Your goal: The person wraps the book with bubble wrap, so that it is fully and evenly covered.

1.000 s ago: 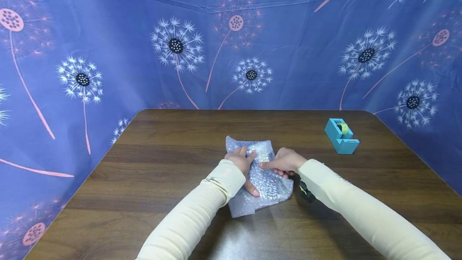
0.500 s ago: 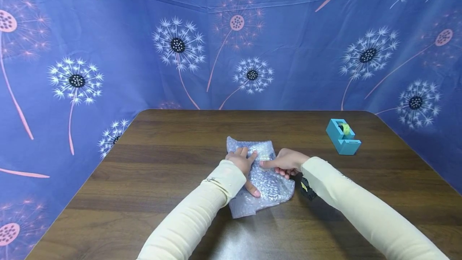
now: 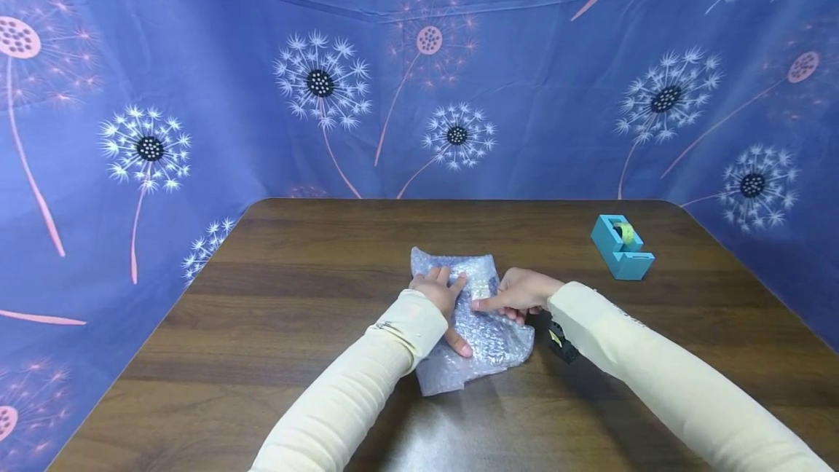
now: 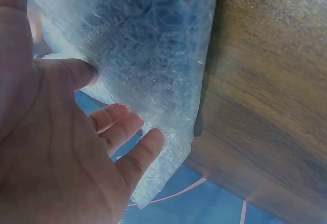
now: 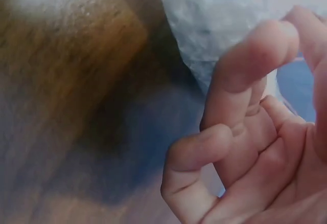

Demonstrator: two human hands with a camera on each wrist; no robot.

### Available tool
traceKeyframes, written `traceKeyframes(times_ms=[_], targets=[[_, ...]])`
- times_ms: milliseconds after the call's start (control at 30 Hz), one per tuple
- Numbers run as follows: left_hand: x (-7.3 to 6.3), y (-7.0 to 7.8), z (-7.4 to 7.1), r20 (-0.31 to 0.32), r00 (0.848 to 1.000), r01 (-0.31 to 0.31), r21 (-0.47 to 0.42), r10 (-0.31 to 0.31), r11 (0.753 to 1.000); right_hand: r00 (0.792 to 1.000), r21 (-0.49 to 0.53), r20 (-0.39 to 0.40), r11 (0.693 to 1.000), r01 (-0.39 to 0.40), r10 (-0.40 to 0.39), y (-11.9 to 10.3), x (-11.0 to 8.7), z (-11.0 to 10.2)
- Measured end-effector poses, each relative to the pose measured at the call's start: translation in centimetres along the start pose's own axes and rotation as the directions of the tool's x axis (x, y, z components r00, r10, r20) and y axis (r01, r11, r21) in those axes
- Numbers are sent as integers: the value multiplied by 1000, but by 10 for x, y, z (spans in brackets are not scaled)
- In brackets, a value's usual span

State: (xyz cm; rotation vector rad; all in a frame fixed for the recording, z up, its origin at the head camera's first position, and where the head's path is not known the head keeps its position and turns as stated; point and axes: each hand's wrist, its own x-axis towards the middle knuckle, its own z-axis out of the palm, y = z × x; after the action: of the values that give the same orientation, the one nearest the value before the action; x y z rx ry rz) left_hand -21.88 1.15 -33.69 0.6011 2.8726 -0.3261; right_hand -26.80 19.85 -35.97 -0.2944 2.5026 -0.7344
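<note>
A bundle of bubble wrap lies on the brown wooden table, its contents hidden. My left hand rests on its left side with fingers and thumb spread. In the left wrist view the wrap stretches past that hand's fingertips. From the right, my right hand touches the top of the wrap with a straight thumb, right by a shiny paler patch. Its other fingers bend loosely over the wrap's right edge. The right wrist view shows these bent fingers with the wrap behind them.
A light blue tape dispenser with a yellowish roll stands at the back right of the table. A blue dandelion-print cloth hangs behind the table. A black device sits under the right sleeve's cuff.
The right thumb has shifted slightly down toward me over the wrap. The left hand and the bundle keep their place.
</note>
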Motion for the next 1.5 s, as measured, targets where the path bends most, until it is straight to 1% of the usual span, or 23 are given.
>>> traceKeyframes(times_ms=[100, 167, 233, 367, 500, 600, 700, 767, 833, 967, 1067, 1167, 1300, 1400, 1500], targets=[[0, -1, 0, 8, 1000, 0, -2, 0, 1000, 1000, 38, -19, 999, -21, 22, 1, 4, 3], [0, -1, -1, 5, 1000, -1, 1, 1, 1000, 999, 31, -41, 999, -18, 19, 2, 5, 6], [-1, -1, -2, 4, 1000, -1, 3, 1, 1000, 999, -4, -49, 1000, -5, 5, 1, 5, 7], [-2, -2, -3, -1, 1000, 2, -6, -2, 1000, 1000, -46, -19, 999, 13, -14, -2, 3, 5], [-3, -3, -2, -7, 1000, 5, -21, -5, 1000, 1000, -14, 3, 1000, -4, 4, -5, 4, 3], [-2, -5, -1, -15, 1000, 4, -35, -5, 999, 999, 36, -23, 998, -43, 44, -6, 7, 6], [5, -7, 6, -32, 999, -7, -48, 6, 999, 996, 59, -68, 996, -60, 64, -9, 9, 8], [7, -8, 9, -33, 999, -14, -53, 12, 998, 994, 45, -86, 997, -59, 63, -11, 10, 9], [7, -9, 9, -39, 999, -17, -55, 15, 998, 995, 3, -90, 999, -52, 52, -13, 10, 8], [-1, -6, 1, -28, 1000, -9, -48, 8, 999, 998, -72, -60, 997, -15, 11, -14, 8, 5], [-5, -3, -2, -34, 999, -9, -40, 7, 999, 999, -79, -27, 996, 33, -35, -10, 5, 3], [-7, -3, -2, -45, 999, -15, -42, 13, 999, 996, -29, 5, 995, 93, -93, -2, 2, 2], [-7, -4, 1, -60, 998, -28, -66, 24, 997, 986, 98, 26, 982, 161, -164, 10, -6, 2], [-5, -5, 2, -57, 998, -35, -82, 31, 996, 980, 140, 4, 970, 198, -201, 14, -11, 4], [-4, -6, 3, -50, 998, -38, -83, 34, 996, 975, 117, -45, 969, 220, -216, 13, -14, 7]])
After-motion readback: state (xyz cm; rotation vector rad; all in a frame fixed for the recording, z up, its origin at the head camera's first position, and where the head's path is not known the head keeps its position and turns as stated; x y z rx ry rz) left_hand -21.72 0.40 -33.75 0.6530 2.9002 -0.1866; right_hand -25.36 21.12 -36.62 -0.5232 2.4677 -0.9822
